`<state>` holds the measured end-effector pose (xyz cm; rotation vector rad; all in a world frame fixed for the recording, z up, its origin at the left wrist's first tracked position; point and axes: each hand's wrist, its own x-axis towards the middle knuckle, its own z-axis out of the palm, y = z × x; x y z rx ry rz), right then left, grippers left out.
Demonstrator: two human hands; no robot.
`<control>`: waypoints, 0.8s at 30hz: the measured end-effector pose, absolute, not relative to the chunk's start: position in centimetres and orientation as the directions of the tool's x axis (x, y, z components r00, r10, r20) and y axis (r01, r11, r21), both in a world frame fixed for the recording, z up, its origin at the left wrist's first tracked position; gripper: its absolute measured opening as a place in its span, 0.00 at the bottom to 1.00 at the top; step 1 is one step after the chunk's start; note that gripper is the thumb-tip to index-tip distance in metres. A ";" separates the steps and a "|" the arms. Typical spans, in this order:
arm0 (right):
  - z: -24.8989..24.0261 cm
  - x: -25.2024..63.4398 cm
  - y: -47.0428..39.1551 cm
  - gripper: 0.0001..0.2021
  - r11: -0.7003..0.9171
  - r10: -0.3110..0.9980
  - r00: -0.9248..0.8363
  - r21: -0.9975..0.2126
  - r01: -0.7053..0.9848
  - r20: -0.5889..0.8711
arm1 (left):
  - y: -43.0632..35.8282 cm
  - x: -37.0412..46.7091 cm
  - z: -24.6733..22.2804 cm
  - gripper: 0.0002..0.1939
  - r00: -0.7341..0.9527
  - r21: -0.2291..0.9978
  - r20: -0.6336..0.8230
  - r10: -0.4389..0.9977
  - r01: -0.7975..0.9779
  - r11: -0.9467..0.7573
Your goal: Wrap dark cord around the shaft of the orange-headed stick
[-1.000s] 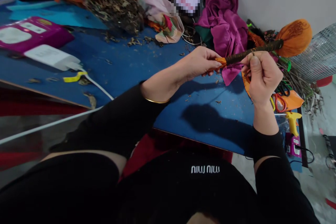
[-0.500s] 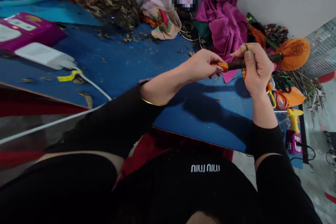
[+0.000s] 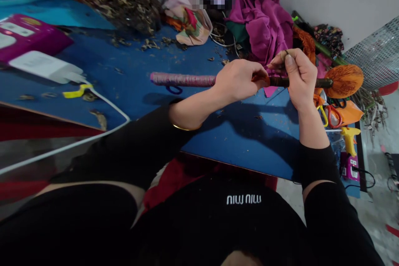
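A long stick (image 3: 183, 79) lies nearly level across both hands, above the blue tabletop. Its left end has a pinkish-purple wrapping with a dark loop below, its middle is wound in dark brown, and a round orange cloth-covered head (image 3: 345, 81) forms the right end. My left hand (image 3: 235, 79) is closed around the stick where some orange material shows at the fingers. Closer to the head, my right hand (image 3: 299, 75) is curled over the dark wound part, thumb pressed to the index finger. A narrow dark band shows at that finger; whether it is a loose strip I cannot tell.
Behind the hands lie magenta cloth (image 3: 262, 16), a floral cloth (image 3: 193, 25) and a heap of dried plant matter (image 3: 118, 0). A purple power strip (image 3: 34, 35) with a white plug (image 3: 46, 66) sits left. At right are red-handled scissors (image 3: 334, 117) and a yellow glue gun (image 3: 350, 139).
The stick's purple end has come into view left of my left hand. My right hand and the orange head have shifted slightly left, and the head looks turned.
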<state>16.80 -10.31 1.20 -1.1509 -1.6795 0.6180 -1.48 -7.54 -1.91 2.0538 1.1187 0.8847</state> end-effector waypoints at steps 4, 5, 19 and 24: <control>1.0 16.9 -9.8 0.27 0.438 0.897 -0.102 -0.831 0.342 0.431 | -8.0 -1.4 -1.9 0.13 0.416 0.657 0.305 0.857 0.559 -0.505; 0.8 16.9 -9.6 0.28 0.431 0.901 -0.100 -0.837 0.337 0.423 | -8.2 -1.3 -2.0 0.14 0.424 0.621 0.321 0.847 0.581 -0.526; -1.0 17.9 -8.0 0.30 0.323 0.946 -0.079 -0.901 0.290 0.314 | -8.0 -1.3 -3.3 0.20 0.584 0.363 0.447 0.678 0.574 -0.734; -0.1 19.7 -7.8 0.27 0.262 0.965 -0.044 -0.928 0.264 0.260 | -7.6 -1.4 -3.3 0.20 0.585 0.392 0.443 0.679 0.555 -0.734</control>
